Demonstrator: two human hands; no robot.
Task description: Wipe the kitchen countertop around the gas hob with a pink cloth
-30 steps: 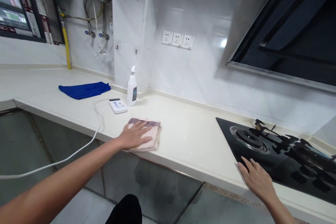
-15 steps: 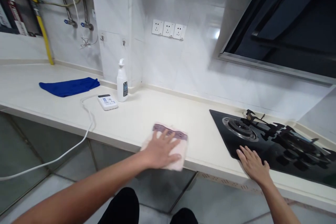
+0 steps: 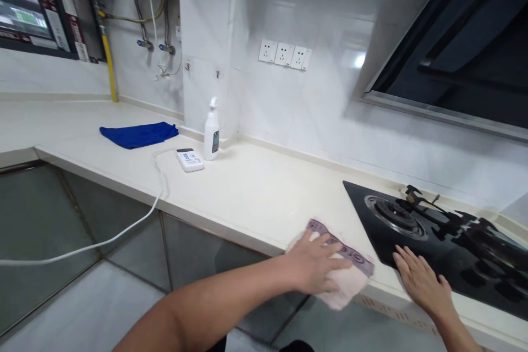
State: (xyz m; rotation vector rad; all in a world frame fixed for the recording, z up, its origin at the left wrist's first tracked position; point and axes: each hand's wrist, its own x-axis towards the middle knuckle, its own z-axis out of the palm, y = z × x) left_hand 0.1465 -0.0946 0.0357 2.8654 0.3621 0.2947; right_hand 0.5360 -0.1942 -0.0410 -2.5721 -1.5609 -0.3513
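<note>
Kitchen worktop point(image 3: 256, 181), pale and long, runs across the view above grey cabinet doors point(image 3: 124, 242), its front edge slanting down from left to right. At that front edge, just short of the stove, lies a pink cloth point(image 3: 355, 281), its lower corner hanging over the edge. A purple band crosses its far side (a few letters show, the rest being hidden or blurred). The person's left hand point(image 3: 315, 265) is palm down on the cloth, fingers spread and flat, pinching nothing.

The right hand point(image 3: 424, 280) rests palm down near the front left corner of the black stove point(image 3: 441, 256), fingers a little apart and fingertips on the glass, the wrist at the worktop's front edge. Behind those fingertips sits a round burner point(image 3: 396, 217).

Farther off, left of the cloth and well apart from it, a white box point(image 3: 190, 160) lies on the worktop; a white cable point(image 3: 132, 225) trails from it over the front edge. Just beyond stands an upright spray bottle point(image 3: 211, 140), close to the back edge. Left of both, a blue cloth point(image 3: 138, 135) is spread near the same edge.

On the tiled wall point(image 3: 313, 104) are three sockets point(image 3: 284, 55), with a dark hood point(image 3: 466, 49) to their right. A yellow pipe point(image 3: 108, 69) reaches the worktop's back edge at far left, beside a window point(image 3: 25, 0).
</note>
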